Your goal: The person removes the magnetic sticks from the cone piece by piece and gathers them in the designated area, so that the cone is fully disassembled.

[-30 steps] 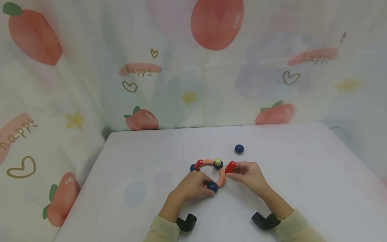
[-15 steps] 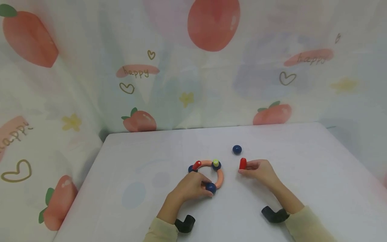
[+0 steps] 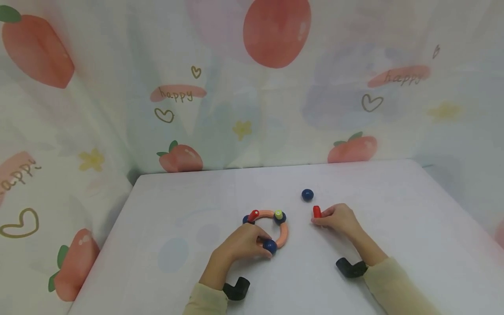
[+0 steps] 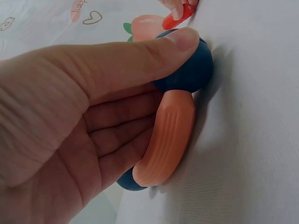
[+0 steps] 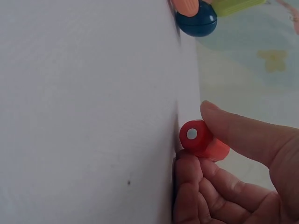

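A ring of orange curved rods (image 3: pixel 282 235) joined by blue balls lies on the table. My left hand (image 3: pixel 241 243) grips the nearest blue ball (image 3: pixel 270 246), thumb on top of it. In the left wrist view an orange curved rod (image 4: pixel 170 137) runs from that ball alongside the fingers. A red rod (image 3: pixel 253 215) and a yellow-green rod (image 3: pixel 278 214) slant up from two farther balls of the ring. To the right of the ring, my right hand (image 3: pixel 341 220) pinches another red rod (image 5: pixel 198 135), white dot on its end, between thumb and fingers, close over the table.
A loose blue ball (image 3: pixel 307 195) lies behind the right hand's rod. Black angled pieces (image 3: pixel 237 289) sit at both wrists. Fruit-patterned cloth (image 3: pixel 220 109) hangs behind and left of the white table (image 3: pixel 189 197).
My right hand has moved away from the ring to the right, carrying the red rod, then come down slightly. My left hand keeps its grip on the ball. The head view has shifted a little.
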The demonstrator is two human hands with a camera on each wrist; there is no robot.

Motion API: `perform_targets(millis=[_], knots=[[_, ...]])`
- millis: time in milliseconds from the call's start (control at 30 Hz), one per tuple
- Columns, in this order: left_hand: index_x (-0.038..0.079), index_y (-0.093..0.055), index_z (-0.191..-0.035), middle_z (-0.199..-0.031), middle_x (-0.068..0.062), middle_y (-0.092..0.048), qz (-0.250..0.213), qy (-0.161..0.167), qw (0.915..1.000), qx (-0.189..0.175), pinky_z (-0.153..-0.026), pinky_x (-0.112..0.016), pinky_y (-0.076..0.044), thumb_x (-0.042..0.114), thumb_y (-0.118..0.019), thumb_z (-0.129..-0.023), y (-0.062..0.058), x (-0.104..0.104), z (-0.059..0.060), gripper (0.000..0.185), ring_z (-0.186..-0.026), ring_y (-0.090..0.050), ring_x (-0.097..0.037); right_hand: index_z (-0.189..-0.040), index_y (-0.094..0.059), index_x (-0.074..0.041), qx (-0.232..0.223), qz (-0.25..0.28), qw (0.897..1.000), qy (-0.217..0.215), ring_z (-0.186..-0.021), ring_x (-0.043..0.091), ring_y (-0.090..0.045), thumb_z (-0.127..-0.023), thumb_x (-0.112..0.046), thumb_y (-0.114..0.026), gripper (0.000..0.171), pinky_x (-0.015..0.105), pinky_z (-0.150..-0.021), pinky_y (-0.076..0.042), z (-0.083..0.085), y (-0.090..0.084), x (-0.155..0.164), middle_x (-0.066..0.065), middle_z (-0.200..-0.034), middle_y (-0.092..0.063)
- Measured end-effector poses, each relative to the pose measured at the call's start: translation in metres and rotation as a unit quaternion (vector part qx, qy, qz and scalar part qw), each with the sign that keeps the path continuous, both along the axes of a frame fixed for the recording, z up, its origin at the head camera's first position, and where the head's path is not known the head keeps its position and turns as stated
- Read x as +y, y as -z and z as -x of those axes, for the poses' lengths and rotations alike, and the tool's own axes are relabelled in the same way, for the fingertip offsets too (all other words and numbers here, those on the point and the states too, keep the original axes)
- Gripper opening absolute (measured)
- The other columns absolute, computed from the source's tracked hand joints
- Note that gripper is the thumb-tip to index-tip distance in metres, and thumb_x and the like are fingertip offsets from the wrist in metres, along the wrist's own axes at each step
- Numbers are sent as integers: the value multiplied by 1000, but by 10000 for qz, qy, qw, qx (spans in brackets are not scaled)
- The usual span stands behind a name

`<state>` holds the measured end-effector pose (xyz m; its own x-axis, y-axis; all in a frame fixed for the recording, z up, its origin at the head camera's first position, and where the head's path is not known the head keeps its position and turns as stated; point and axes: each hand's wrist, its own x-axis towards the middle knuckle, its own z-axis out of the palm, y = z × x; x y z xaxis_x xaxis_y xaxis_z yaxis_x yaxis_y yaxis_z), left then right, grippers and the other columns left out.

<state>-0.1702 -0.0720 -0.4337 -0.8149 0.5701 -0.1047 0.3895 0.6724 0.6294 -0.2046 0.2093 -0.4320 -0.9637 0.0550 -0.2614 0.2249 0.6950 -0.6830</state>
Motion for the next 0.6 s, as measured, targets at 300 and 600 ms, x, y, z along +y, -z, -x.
perform_targets(millis=[300,600], knots=[[10,-71,-98,-82,13,-64,2,64,10000,30,-69,-18,-44,24,-82,-68,-2,-6,-1,35,-71,-52,0,-78,-63,1,-122,-212,9996,107,-64,19,-47,-71,-37,-78,41,26,-53,-36,8,2,-5,7,-65,-52],[7,-69,-107,-80,11,-58,469,341,9976,378,-65,-18,-41,22,-79,-72,-7,-7,-1,40,-70,-49,-5,-76,-63,1,-243,-330,9990,178,-64,20,-47,-71,-35,-78,39,27,-53,-36,5,-5,-4,7,-63,-53]])
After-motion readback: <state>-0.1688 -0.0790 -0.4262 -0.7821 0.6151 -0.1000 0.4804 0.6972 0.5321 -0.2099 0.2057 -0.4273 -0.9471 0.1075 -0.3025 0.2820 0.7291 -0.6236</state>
